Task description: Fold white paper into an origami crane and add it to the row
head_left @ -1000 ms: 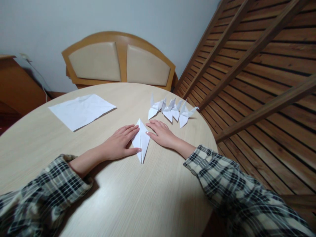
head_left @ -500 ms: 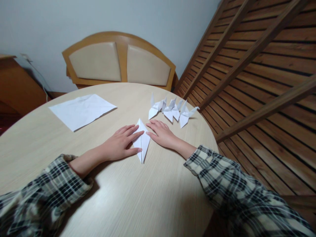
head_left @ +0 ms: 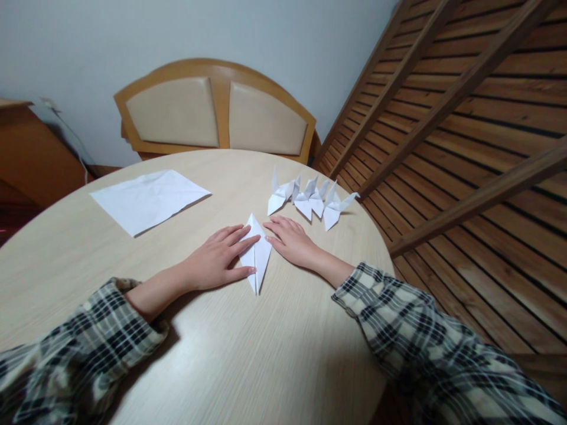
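A white paper (head_left: 262, 257) folded into a narrow diamond lies flat on the round table, one point away from me and the split point toward me. My left hand (head_left: 217, 257) rests across its left half, fingers spread and pressing it down, with the thumb near the centre slit. At the diamond's upper right edge is my right hand (head_left: 293, 242), its fingers stretched out and the thumb touching or almost touching the paper's right corner. Neither hand grips the paper. Part of its left side is hidden under my left fingers.
Several white paper cranes (head_left: 305, 198) stand in a row beyond my right hand. A creased white sheet (head_left: 150, 200) lies at the back left of the round wooden table (head_left: 212, 366). Behind stands a padded headboard-like panel (head_left: 172, 112); a slatted wooden screen (head_left: 465, 136) rises on the right.
Both hands and the folded paper hold almost the same pose. The whole view has shifted very slightly; my right thumb may have slid a little along the paper's edge.
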Demonstrator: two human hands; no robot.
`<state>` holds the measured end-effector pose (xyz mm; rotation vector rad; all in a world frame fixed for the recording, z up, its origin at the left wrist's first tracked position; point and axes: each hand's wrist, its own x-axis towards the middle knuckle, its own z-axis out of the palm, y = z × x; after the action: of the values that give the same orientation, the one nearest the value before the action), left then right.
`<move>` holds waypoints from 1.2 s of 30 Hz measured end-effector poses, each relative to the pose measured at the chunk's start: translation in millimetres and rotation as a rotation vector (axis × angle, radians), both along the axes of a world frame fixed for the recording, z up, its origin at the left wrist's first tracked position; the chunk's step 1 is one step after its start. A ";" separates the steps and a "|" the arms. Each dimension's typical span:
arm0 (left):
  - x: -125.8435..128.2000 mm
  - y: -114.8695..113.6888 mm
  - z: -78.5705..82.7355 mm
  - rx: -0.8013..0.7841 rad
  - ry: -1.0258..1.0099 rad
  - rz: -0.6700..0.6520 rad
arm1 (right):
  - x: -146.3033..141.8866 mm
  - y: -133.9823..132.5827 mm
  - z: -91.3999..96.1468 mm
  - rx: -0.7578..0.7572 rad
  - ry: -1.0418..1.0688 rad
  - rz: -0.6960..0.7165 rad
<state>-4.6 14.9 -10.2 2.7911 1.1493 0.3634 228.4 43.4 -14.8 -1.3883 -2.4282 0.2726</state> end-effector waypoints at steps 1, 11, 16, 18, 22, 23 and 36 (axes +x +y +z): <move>-0.1 0.2 0.1 -0.007 -0.020 0.007 | 0.1 0.1 0.2 -0.004 0.001 0.003; -0.7 8.7 -3.5 -0.015 -0.196 0.040 | -0.6 -1.1 3.1 -0.005 0.016 0.007; -0.2 10.1 -4.9 -0.007 -0.230 0.056 | -0.7 -1.3 2.9 -0.002 0.014 0.008; -0.1 10.8 -5.9 -0.002 -0.235 0.058 | -0.8 -1.4 3.1 0.000 0.012 0.008; -0.6 12.3 -8.0 0.000 -0.247 0.060 | -0.6 -2.0 3.7 0.005 0.013 0.010; -0.8 12.5 -8.6 0.002 -0.249 0.059 | -0.5 -2.2 3.8 0.007 0.014 0.012; -0.1 10.1 -7.7 0.016 -0.229 0.083 | 0.2 2.5 1.2 0.046 0.119 0.051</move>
<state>-4.8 25.0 -17.9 2.6334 1.2137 0.6828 228.7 46.0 -13.6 -1.2553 -2.3606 0.3012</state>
